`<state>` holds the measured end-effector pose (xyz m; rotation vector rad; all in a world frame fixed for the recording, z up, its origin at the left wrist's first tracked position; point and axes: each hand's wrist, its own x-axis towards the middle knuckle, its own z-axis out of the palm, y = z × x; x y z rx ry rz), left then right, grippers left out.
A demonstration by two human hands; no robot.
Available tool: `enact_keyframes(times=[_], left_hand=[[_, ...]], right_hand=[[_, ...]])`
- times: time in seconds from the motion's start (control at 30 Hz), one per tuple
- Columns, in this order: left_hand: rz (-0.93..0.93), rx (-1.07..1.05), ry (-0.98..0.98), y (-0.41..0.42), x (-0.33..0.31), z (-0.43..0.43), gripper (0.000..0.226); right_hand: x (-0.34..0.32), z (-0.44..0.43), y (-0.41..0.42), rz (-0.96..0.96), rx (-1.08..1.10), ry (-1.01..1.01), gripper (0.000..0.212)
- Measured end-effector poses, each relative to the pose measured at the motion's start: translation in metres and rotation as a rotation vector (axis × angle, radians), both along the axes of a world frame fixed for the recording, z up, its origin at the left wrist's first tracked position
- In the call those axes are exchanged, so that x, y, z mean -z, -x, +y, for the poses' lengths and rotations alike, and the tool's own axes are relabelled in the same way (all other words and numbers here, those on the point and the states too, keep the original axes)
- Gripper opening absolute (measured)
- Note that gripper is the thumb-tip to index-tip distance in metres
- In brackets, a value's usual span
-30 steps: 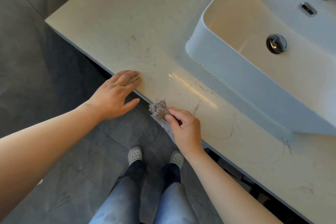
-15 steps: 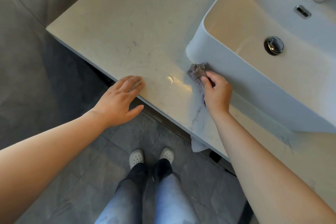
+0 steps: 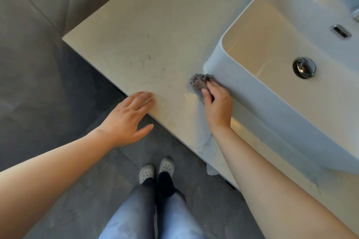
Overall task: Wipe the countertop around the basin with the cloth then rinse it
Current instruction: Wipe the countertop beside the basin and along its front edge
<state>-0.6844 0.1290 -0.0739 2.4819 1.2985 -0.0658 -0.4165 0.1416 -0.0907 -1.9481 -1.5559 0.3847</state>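
Note:
A small grey crumpled cloth [image 3: 199, 82] lies on the pale marble countertop [image 3: 155, 25], right against the near left corner of the white basin [image 3: 262, 99]. My right hand [image 3: 217, 105] grips the cloth and presses it to the counter, its fingers curled over the cloth's near part. My left hand [image 3: 129, 117] rests with straight fingers on the counter's front edge, left of the cloth, and holds nothing. Part of the cloth is hidden under my right hand.
Inside the basin sit a chrome drain plug [image 3: 304, 67] and an overflow slot [image 3: 342, 32]; a tap tip [image 3: 356, 15] shows at the right edge. Grey floor tiles [image 3: 38, 83] lie below the counter. My feet in white clogs [image 3: 156, 168] stand close to its front.
My right hand has carried the cloth from the counter's front edge up to the basin's corner. The left hand has stayed on the edge.

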Motion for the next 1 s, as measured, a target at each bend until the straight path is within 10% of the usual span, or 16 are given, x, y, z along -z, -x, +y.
enact_keyframes(times=[1.0], left_hand=[[-0.012,0.127,0.024,0.057,-0.007,0.044,0.068]], right_hand=[[-0.002,-0.089,0.113,0.06,-0.012,-0.003,0.031]])
